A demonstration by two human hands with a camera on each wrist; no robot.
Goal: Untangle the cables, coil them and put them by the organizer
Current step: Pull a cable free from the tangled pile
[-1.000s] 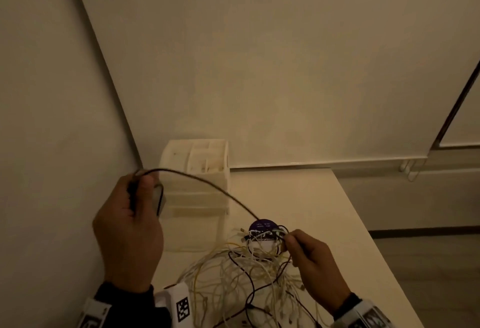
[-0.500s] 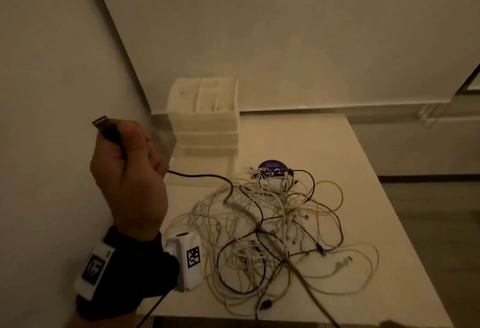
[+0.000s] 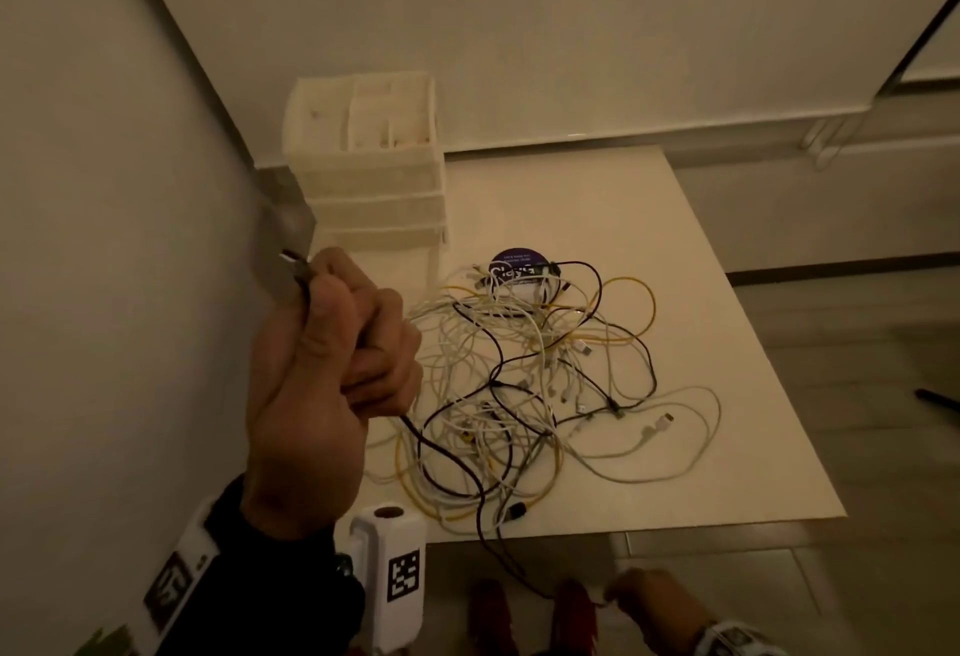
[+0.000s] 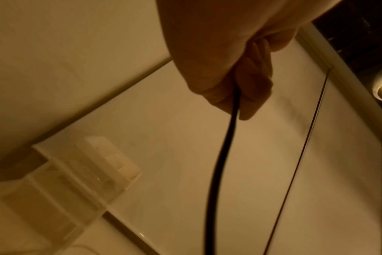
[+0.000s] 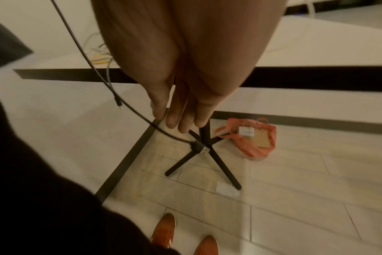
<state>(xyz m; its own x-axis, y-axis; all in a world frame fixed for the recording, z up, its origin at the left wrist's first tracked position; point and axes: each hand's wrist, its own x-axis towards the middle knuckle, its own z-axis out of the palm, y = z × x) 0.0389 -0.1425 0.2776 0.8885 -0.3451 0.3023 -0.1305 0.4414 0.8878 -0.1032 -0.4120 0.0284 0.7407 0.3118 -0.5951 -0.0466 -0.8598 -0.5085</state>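
Note:
My left hand (image 3: 332,364) is raised at the table's left side and grips a black cable (image 3: 447,452) in its fist; the metal plug (image 3: 296,268) sticks out above the thumb. In the left wrist view the left hand (image 4: 240,77) holds the black cable (image 4: 220,155) as it hangs down. The cable crosses a tangle of white, yellow and black cables (image 3: 535,374) and drops over the front edge. My right hand (image 3: 649,598) is low, below the table. Seen from the right wrist, the right hand (image 5: 166,119) points straight fingers down and the black cable (image 5: 175,134) passes just under the fingertips. Any contact there is unclear.
A white drawer organizer (image 3: 369,161) stands at the table's back left by the wall. A purple disc (image 3: 514,263) lies behind the tangle. On the tiled floor are a black tripod base (image 5: 218,163), a red bag (image 5: 251,138) and my orange shoes (image 5: 164,229).
My right hand left the tangle, drew back along the black cable and is now below the table's front edge. The left hand kept the plug end and shifted right. The view tilted down.

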